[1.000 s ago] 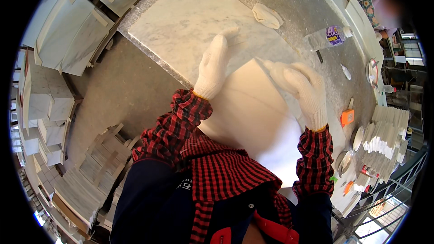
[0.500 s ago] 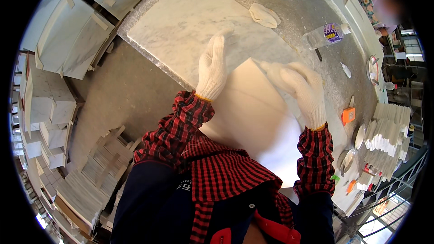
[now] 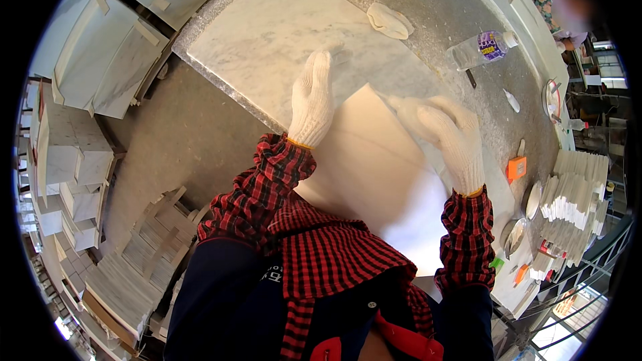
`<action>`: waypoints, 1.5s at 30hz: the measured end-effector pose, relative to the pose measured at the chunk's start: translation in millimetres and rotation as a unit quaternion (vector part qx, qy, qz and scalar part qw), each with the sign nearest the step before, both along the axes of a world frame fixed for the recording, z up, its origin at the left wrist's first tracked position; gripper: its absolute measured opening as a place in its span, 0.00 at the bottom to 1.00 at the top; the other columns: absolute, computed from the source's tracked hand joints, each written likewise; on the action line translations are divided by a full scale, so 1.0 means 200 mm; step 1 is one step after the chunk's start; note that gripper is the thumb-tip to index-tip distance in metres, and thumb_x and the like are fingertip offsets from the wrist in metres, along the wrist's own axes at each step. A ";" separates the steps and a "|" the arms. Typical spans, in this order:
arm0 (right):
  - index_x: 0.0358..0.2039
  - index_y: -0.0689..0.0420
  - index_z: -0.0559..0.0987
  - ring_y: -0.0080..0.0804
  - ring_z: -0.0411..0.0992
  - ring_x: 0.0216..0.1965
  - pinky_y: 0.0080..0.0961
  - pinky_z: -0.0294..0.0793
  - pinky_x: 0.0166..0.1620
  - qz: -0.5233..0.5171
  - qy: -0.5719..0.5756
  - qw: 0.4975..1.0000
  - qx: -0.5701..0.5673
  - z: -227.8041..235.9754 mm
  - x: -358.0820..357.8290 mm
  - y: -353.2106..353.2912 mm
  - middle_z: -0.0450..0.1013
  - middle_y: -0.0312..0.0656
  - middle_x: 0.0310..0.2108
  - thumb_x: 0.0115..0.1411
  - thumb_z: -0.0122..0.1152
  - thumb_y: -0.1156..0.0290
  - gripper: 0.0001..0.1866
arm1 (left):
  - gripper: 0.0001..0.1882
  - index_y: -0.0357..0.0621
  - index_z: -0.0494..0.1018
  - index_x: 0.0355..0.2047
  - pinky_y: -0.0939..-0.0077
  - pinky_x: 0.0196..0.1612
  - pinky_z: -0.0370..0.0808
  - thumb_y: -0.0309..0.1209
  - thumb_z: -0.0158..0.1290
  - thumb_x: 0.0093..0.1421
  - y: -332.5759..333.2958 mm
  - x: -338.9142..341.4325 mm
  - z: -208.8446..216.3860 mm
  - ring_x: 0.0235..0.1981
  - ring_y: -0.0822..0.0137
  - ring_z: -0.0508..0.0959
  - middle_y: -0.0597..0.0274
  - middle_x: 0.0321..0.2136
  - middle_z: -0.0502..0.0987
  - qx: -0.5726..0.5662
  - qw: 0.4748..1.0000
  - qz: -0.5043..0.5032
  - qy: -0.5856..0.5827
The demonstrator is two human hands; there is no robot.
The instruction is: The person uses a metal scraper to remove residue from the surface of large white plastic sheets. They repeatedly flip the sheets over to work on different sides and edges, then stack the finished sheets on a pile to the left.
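A pale, polished marble tile [image 3: 374, 144] rests tilted close to my body, one corner pointing away from me. Beneath its far part is a larger grey-veined marble slab [image 3: 267, 33]. My left hand [image 3: 312, 97], in a white knitted glove, is beside the tile's left edge with fingers stretched and together; no grip on the tile shows. Near the right edge is my gloved right hand [image 3: 448, 130], its fingers extended toward the far corner and its thumb apart. Whether those fingertips touch the tile is unclear, as they look smeared. The tile's near end reaches my red-checked apron.
A white cloth glove [image 3: 390, 21] and a plastic bottle [image 3: 487, 49] lie beyond the slab. An orange box [image 3: 516, 168] and a stack of pale tiles [image 3: 575, 190] are on the right. Leaning slabs [image 3: 103, 53] stand at left. Another person [image 3: 558, 10] is at far right.
Both hands keep nearly the same pose. The tile's far corner and the left hand sit very slightly further left; the slab and bottle look unchanged.
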State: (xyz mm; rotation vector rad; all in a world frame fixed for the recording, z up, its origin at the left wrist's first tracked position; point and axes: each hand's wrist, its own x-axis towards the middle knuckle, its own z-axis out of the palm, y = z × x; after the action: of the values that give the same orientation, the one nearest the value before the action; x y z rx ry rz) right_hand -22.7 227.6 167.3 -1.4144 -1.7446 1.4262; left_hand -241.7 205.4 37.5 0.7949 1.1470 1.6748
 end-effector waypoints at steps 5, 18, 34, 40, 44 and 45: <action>0.42 0.64 0.83 0.21 0.73 0.39 0.22 0.71 0.44 0.005 -0.006 1.000 0.023 -0.02 0.03 0.00 0.79 0.37 0.35 0.64 0.61 0.66 0.14 | 0.34 0.30 0.64 0.65 0.59 0.64 0.72 0.52 0.41 0.76 0.00 0.01 0.01 0.61 0.53 0.73 0.44 0.58 0.73 0.000 1.000 0.004 -0.002; 0.43 0.66 0.83 0.22 0.74 0.40 0.22 0.72 0.47 -0.022 0.046 0.998 -0.023 0.02 0.01 -0.02 0.81 0.38 0.38 0.63 0.60 0.66 0.16 | 0.34 0.31 0.65 0.65 0.60 0.64 0.71 0.51 0.40 0.76 0.00 0.01 0.03 0.60 0.54 0.74 0.44 0.58 0.73 -0.004 1.000 0.009 0.023; 0.41 0.64 0.83 0.20 0.71 0.37 0.22 0.69 0.41 0.009 0.036 0.999 0.017 -0.03 -0.04 0.04 0.78 0.35 0.34 0.64 0.61 0.64 0.14 | 0.32 0.34 0.64 0.65 0.59 0.63 0.74 0.51 0.41 0.76 0.00 0.01 0.02 0.62 0.54 0.73 0.47 0.61 0.71 -0.013 1.000 0.000 -0.010; 0.41 0.63 0.83 0.20 0.71 0.37 0.22 0.70 0.41 0.001 0.026 1.000 0.010 -0.02 -0.03 0.04 0.78 0.35 0.34 0.64 0.62 0.65 0.14 | 0.33 0.34 0.64 0.65 0.60 0.62 0.74 0.52 0.42 0.76 0.00 0.00 0.01 0.62 0.54 0.73 0.47 0.60 0.72 -0.003 1.000 -0.001 0.017; 0.41 0.64 0.83 0.20 0.71 0.36 0.21 0.69 0.41 0.016 0.010 1.000 0.023 -0.02 -0.05 0.05 0.78 0.34 0.34 0.64 0.62 0.65 0.14 | 0.32 0.33 0.65 0.65 0.61 0.63 0.73 0.51 0.41 0.76 -0.01 0.01 0.02 0.61 0.54 0.73 0.47 0.60 0.72 -0.014 1.000 0.002 0.012; 0.40 0.64 0.83 0.20 0.71 0.36 0.21 0.69 0.41 0.018 0.007 1.000 0.022 -0.03 -0.04 0.05 0.78 0.34 0.33 0.63 0.62 0.66 0.14 | 0.32 0.33 0.66 0.65 0.61 0.63 0.72 0.50 0.41 0.76 -0.01 0.01 0.03 0.61 0.54 0.73 0.46 0.59 0.73 -0.016 1.000 0.004 0.015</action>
State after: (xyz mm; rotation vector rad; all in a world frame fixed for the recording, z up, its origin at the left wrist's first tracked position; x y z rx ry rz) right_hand -31.6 238.2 161.0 -1.3535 -1.7905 1.4038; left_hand -240.4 203.7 44.0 0.8002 1.1958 1.6523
